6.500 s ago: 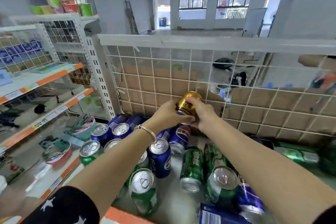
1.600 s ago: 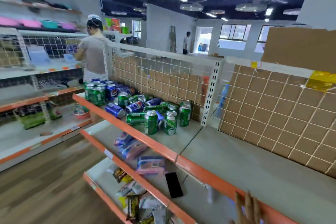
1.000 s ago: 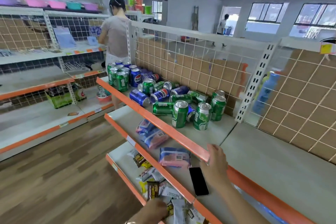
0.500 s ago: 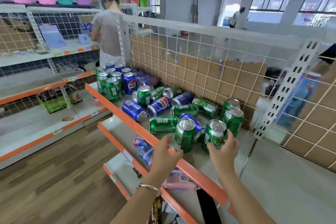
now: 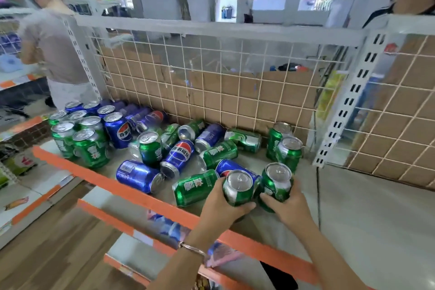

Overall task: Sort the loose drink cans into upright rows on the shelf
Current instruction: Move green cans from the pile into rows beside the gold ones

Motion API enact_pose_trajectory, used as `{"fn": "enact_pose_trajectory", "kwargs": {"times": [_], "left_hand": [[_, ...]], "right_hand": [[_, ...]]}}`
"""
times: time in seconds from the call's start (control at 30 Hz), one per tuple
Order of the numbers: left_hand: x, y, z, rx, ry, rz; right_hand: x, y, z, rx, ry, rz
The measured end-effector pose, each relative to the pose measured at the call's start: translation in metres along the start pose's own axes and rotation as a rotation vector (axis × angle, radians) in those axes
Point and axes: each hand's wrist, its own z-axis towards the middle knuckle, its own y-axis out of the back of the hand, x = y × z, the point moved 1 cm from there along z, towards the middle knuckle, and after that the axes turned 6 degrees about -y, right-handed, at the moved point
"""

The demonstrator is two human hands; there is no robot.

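Observation:
Green and blue drink cans cover the grey shelf [image 5: 367,209] with the orange front edge. My left hand [image 5: 221,206] grips an upright green can [image 5: 238,188] near the front edge. Right beside it, my right hand [image 5: 286,205] holds a second upright green can [image 5: 277,182]. Two more green cans [image 5: 285,143] stand upright by the wire back. Several cans lie on their sides in the middle, among them a blue can [image 5: 138,176] and a green can [image 5: 196,187]. A group of upright cans [image 5: 87,134] stands at the left end.
A white wire grid backed with cardboard [image 5: 211,87] closes the shelf's rear. A perforated white upright [image 5: 346,101] splits it from the bare right bay. A person [image 5: 54,37] stands at the left end; another is at top right. Lower shelves hold packets and a black phone [image 5: 279,275].
I have stepped up to the shelf. Both hands, open half a second ago, have reached forward and closed around the two upright green cans at the front.

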Motion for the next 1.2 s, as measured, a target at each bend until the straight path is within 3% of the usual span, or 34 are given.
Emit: {"fn": "enact_pose_trajectory", "kwargs": {"times": [0.23, 0.4, 0.63, 0.73, 1.0, 1.2], "left_hand": [[-0.013, -0.013, 0.014, 0.221, 0.027, -0.226], [-0.037, -0.044, 0.015, 0.435, 0.150, -0.295], [-0.084, -0.113, -0.026, 0.860, 0.489, -0.536], [-0.107, -0.148, -0.059, 1.037, 0.619, -0.742], [-0.144, -0.279, -0.132, 0.947, 0.520, -0.692], [-0.163, -0.332, -0.158, 0.933, 0.439, -0.584]], "right_hand": [[0.014, 0.015, -0.019, -0.062, -0.178, 0.077], [0.017, 0.057, -0.048, -0.117, -0.258, 0.098], [-0.006, 0.146, -0.107, -0.216, -0.381, 0.355], [-0.018, 0.190, -0.136, -0.273, -0.390, 0.498], [-0.058, 0.316, -0.198, -0.358, -0.455, 0.591], [-0.076, 0.379, -0.211, -0.407, -0.487, 0.528]]}}
